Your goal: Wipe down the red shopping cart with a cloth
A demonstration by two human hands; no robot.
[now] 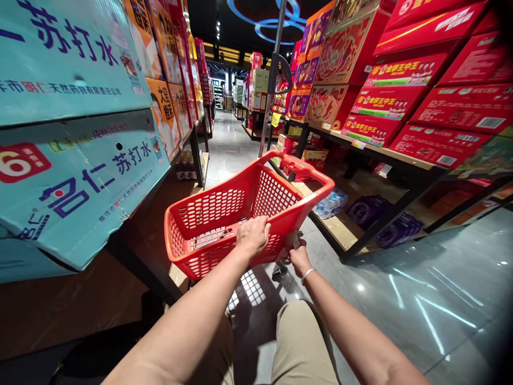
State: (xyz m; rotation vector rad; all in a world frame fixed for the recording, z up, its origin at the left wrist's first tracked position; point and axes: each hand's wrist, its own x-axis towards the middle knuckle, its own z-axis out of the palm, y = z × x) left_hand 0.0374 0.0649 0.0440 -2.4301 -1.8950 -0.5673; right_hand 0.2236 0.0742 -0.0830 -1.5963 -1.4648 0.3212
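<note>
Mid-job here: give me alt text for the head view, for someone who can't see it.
A person's left hand grips the near rim of a red shopping cart; the right hand holds what looks like a greyish cloth at its side. Pale blue cartons are stacked at left, red boxes at right, along a store aisle.

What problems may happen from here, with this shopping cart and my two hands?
The red cart has a wheel beneath, so it might roll or turn if your left hand loosens on the rim. The aisle looks narrow here, so the handle could bump the shelf on the right. What looks like a grey cloth in your right hand might snag on the cart or slip loose.
</note>
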